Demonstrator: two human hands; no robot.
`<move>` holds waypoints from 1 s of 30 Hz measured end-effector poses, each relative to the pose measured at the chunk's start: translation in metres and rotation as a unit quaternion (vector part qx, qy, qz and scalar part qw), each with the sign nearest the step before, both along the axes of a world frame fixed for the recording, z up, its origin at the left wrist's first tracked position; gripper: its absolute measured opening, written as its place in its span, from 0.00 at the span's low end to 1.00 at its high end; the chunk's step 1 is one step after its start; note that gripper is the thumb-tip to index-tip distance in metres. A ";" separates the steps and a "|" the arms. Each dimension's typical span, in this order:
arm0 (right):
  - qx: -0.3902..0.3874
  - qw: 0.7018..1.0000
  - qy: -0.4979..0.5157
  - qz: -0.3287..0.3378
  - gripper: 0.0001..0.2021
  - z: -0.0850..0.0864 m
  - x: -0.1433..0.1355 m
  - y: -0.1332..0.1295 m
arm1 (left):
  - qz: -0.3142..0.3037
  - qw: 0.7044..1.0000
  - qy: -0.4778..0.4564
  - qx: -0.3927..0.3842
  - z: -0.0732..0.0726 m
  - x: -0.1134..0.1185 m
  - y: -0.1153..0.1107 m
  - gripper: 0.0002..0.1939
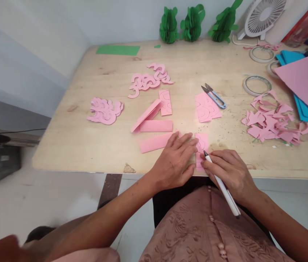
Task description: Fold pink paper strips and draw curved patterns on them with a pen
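Observation:
My right hand (230, 174) is closed around a white pen (225, 191); its dark tip points at a narrow pink paper strip (201, 140) with curved lines drawn on it. My left hand (176, 160) lies flat, fingers spread, its fingertips at the left edge of that strip. Under its fingers a folded pink strip (154, 142) sticks out to the left. Just beyond lie another pink strip (156, 126), a propped folded piece (148, 114) and a marked strip (166, 102). Small blue snips (217, 99) rest on marked pink pieces (205, 109).
Wavy pink cutouts (106, 110) lie left, more (147, 80) at centre. Pink scraps (274, 122), tape rolls (257, 85) and pink sheets (307, 82) over blue ones are at right. Green paper figures (192, 23), a green strip (118, 50) and a white fan (264, 16) stand or lie behind.

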State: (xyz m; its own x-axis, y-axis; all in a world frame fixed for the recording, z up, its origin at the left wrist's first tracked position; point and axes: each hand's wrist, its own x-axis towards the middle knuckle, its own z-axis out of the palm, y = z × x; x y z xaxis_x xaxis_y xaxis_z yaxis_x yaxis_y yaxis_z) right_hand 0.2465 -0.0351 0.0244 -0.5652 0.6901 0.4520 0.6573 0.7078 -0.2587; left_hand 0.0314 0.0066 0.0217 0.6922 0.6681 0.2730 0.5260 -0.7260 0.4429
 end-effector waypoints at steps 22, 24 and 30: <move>-0.006 1.000 0.000 -0.006 0.10 -0.004 0.001 -0.002 | 0.012 1.000 -0.004 0.005 -0.002 0.000 -0.001 0.13; -0.006 1.000 0.000 -0.008 0.10 -0.004 0.001 -0.002 | 0.011 1.000 -0.002 0.007 -0.002 0.000 -0.001 0.13; -0.010 1.000 0.005 -0.012 0.11 -0.006 0.000 -0.003 | 0.013 1.000 0.009 0.005 -0.001 0.000 -0.001 0.13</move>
State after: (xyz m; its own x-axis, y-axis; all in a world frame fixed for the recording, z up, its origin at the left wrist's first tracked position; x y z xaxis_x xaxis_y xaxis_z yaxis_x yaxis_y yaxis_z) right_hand 0.2470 -0.0380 0.0187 -0.5434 0.7127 0.4436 0.6721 0.6860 -0.2787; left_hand 0.0318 0.0054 0.0203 0.6802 0.6825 0.2675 0.5521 -0.7171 0.4255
